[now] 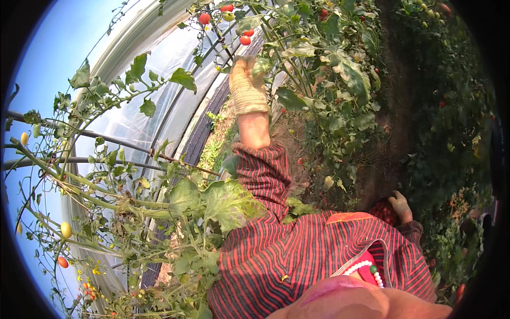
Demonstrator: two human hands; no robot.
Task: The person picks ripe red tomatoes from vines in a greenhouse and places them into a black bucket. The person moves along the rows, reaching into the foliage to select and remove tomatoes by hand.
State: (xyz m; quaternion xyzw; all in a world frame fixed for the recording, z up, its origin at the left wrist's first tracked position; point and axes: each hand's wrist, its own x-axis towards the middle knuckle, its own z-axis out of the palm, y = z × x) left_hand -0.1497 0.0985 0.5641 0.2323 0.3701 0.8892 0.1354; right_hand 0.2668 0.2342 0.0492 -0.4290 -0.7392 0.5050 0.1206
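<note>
My left hand (250, 85), in a ribbed cream work glove, reaches up among tomato stems at the top centre. Its fingers are bent, and a leaf partly covers them; whether anything is between them cannot be seen. Just above the fingertips hangs a ripe red tomato (245, 40). Another red tomato (204, 18) and a green tomato (228, 16) hang higher up. Far to the right and lower, my gloved right hand (399, 206) curls over the edge of a dark container holding many small red tomatoes (383, 212). My sleeve and torso hide part of that container.
Leafy tomato vines (338, 79) rise on the right of my left arm. More stems and a broad leaf (231, 203) cross close by at left. Metal greenhouse pipes (115, 161) and plastic sheeting (131, 127) stand beyond. A dirt path (392, 151) runs between rows.
</note>
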